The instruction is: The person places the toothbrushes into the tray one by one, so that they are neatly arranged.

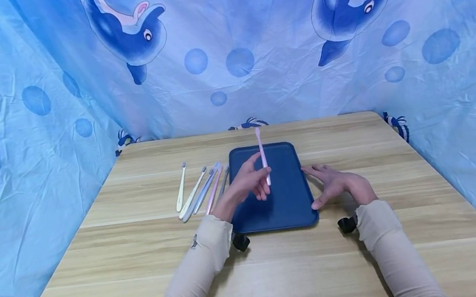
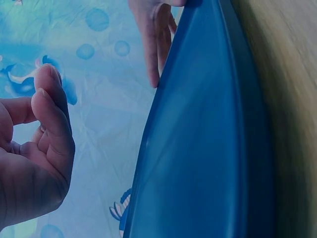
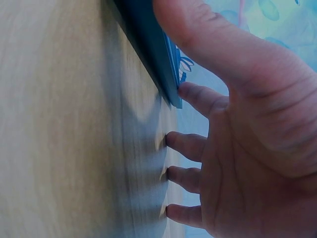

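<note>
In the head view, my left hand pinches a pink toothbrush over a dark blue tray. Its bristle head points away toward the back of the table, and the white handle end shows below the thumb. The left wrist view shows the curled fingers, with the toothbrush hidden there. Beside the tray's right edge, my right hand spreads its fingers. Its thumb and index finger are at the rim in the right wrist view, while the other fingertips reach down to the wood.
Several toothbrushes in white, blue and pink lie side by side left of the tray, some overlapping. Everything rests on a wooden table. A blue dolphin-print curtain hangs behind and along both sides.
</note>
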{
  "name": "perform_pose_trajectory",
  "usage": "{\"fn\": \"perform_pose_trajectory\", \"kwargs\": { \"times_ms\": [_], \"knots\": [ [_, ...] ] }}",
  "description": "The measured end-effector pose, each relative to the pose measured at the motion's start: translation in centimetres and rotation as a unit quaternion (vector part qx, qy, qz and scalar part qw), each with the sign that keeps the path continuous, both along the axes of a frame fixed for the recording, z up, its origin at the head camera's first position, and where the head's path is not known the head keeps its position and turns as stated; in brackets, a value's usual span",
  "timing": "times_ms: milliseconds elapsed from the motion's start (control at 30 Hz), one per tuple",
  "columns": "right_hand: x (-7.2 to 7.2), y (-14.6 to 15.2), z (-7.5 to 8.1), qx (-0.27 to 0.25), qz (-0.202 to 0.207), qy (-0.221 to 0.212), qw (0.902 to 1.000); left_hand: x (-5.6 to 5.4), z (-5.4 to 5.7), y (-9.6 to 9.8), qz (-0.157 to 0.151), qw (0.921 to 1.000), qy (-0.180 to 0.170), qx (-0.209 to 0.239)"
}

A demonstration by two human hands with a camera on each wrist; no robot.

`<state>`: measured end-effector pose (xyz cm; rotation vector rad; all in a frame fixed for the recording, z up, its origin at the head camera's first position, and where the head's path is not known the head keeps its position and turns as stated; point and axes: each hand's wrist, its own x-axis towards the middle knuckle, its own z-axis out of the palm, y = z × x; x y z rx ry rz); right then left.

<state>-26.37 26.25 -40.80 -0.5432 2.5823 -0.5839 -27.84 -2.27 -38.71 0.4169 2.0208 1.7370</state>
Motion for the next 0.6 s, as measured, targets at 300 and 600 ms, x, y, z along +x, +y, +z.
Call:
{"fn": "perform_pose_trajectory", "kwargs": {
  "times_ms": [300, 600],
  "knots": [
    [0.0, -0.1, 0.0, 0.01, -0.012, 0.002, 0.9999, 0.1, -0.3, 1.3, -0.013, 0.9998, -0.008, 0.011],
    [-0.2, -0.1, -0.1, 0.016, -0.018, -0.003, 0.9997, -0.1, -1.0, 3.0, -0.025, 0.9994, -0.021, 0.011]
  ]
}}
